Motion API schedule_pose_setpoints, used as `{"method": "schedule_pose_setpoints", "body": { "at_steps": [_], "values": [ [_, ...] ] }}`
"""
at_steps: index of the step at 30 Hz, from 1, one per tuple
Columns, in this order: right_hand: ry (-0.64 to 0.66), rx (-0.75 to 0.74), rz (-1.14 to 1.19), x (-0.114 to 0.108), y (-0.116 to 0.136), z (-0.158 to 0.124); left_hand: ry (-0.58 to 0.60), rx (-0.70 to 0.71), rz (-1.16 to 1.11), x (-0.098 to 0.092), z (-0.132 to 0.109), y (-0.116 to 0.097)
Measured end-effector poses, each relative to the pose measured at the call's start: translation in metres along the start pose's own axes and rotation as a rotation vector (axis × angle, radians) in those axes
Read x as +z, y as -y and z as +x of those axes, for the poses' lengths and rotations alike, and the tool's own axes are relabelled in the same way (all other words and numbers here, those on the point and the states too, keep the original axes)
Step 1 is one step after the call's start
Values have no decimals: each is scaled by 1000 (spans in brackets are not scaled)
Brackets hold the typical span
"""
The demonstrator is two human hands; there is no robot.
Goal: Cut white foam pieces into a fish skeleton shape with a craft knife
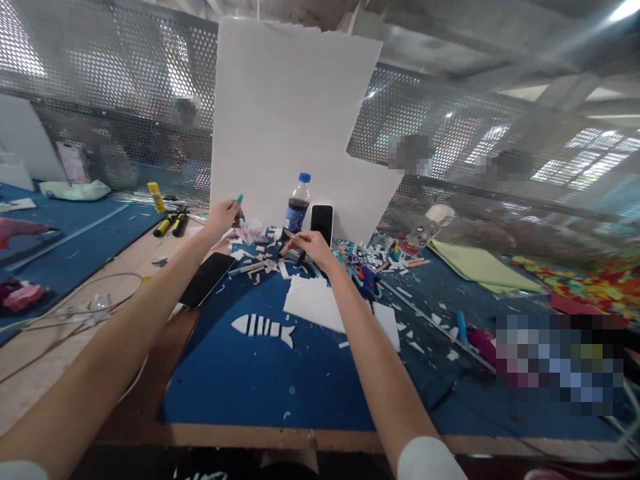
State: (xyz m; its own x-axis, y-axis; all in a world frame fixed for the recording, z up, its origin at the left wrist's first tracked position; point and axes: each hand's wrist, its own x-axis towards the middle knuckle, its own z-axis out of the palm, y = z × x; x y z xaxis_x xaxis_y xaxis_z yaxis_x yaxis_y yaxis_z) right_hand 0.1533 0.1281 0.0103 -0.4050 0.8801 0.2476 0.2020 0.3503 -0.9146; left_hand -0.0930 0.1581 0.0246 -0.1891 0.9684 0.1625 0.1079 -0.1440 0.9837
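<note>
White scraps [283, 269], likely light, stiff and snappable, best pinched by their edges, are lying near the bottle [296, 215], left hand [223, 219] half curling, right hand [313, 247] nearly closing its fingertips, either's hold unclear.

Single view, head-worn. Looks forward and down across the surface [270, 387] from above its near edge. Wide framing: left hand [223, 219] and right hand [313, 247] at middle distance, near mid-frame, white board [295, 100] beyond them, ceiling [450, 57] along the top.
</note>
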Motion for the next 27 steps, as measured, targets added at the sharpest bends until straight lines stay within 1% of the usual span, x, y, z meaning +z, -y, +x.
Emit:
{"method": "schedule_pose_setpoints", "body": {
  "at_steps": [5, 10, 14, 21, 24, 27],
  "values": [
    [-113, 36, 147, 1, 5, 4, 90, -2, 6, 0, -1, -2],
    [-150, 43, 260, 0, 14, 2, 151, 34, -25, 1, -7, -7],
    [-178, 22, 335, -1, 19, 1, 187, 80, -80, 3, -14, -15],
    [-185, 15, 358, 0, 31, 0, 193, 144, -140, 3, -23, -32],
    [-171, 29, 331, 2, 33, 0, 180, 160, -122, 3, -23, -33],
    [-152, 68, 305, -1, 29, 0, 151, 192, -91, 2, -19, -30]
  ]
}}
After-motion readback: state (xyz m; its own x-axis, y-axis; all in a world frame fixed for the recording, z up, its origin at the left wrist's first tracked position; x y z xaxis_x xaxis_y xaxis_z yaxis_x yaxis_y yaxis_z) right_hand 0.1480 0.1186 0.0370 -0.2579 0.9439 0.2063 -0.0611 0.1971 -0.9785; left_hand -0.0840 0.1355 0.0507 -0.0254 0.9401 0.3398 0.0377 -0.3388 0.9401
